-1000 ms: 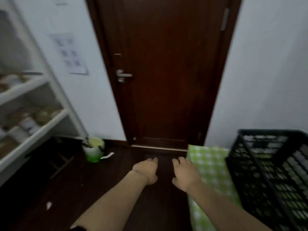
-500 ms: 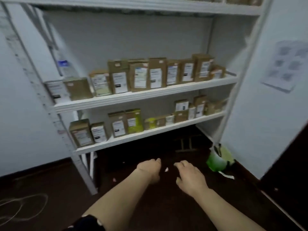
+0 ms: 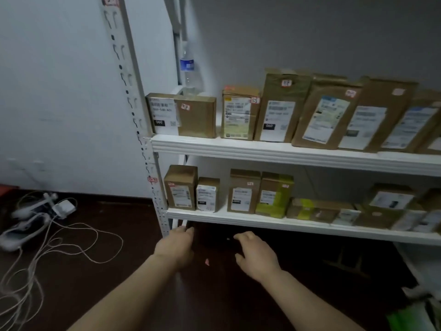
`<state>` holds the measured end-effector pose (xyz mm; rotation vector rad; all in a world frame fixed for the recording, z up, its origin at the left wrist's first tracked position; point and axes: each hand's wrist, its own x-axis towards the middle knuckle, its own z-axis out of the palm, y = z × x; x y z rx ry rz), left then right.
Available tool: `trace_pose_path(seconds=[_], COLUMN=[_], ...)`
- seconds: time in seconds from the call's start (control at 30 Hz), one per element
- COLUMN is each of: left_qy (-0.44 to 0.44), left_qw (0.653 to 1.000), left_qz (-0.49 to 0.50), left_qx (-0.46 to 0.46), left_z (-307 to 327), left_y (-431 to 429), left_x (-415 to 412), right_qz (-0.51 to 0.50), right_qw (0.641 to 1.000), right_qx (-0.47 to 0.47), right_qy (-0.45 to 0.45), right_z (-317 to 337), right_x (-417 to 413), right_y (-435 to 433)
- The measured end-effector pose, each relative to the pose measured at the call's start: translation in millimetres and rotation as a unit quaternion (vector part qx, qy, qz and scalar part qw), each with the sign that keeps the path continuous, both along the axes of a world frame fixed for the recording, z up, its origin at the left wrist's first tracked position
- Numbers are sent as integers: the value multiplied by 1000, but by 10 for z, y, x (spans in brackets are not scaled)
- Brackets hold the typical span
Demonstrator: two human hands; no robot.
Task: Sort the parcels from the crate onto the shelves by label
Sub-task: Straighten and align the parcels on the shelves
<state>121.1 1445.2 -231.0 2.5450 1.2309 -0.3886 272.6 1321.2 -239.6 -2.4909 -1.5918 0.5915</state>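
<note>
A white shelf unit fills the right side, with an upper shelf (image 3: 262,149) and a lower shelf (image 3: 250,222). Several brown labelled parcels stand on both; a wide box (image 3: 183,114) is leftmost on the upper shelf, and a small brown box (image 3: 181,187) is leftmost on the lower one. My left hand (image 3: 176,247) and my right hand (image 3: 256,253) hover side by side below the lower shelf's front edge, fingers loosely curled and holding nothing. The crate is out of view.
A clear water bottle (image 3: 188,70) stands behind the wide box. The perforated white upright (image 3: 140,130) marks the shelf's left end. White cables and chargers (image 3: 47,216) lie on the dark floor at left. A green bag (image 3: 415,316) shows at the bottom right.
My view has swung left from the door and crate to the shelves and moved closer to them. Both hands stay empty in front of me.
</note>
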Motion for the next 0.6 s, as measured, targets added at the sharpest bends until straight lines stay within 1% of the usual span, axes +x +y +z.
trace_pose_path(seconds=[0.17,0.27,0.37,0.47,0.53,0.6], left_qy=[-30,-59,-90,-87,-74,-87], left_qw=[996,991,982,980,976,967], left_qz=[18,1,-21,-63,-89,-101], left_qx=[77,123,162,169,182,217], left_z=[-177,-328,-543,-793,-958,-1120], left_y=[919,1530,2089,2457,2593,2660], left_x=[132,299,498,668,725,744], right_qz=[60,65,69,76,79,81], right_qw=[997,995,991,989,984,974], right_qx=[31,62,89,65,50,36], right_qy=[-35,-42,-71,-109,-154,-209], right_z=[-181,-376,-634,-915,-1104,-1277], right_x=[332,496,626,705,748,792], right_y=[1124,1798,2388,2756,2909,3000])
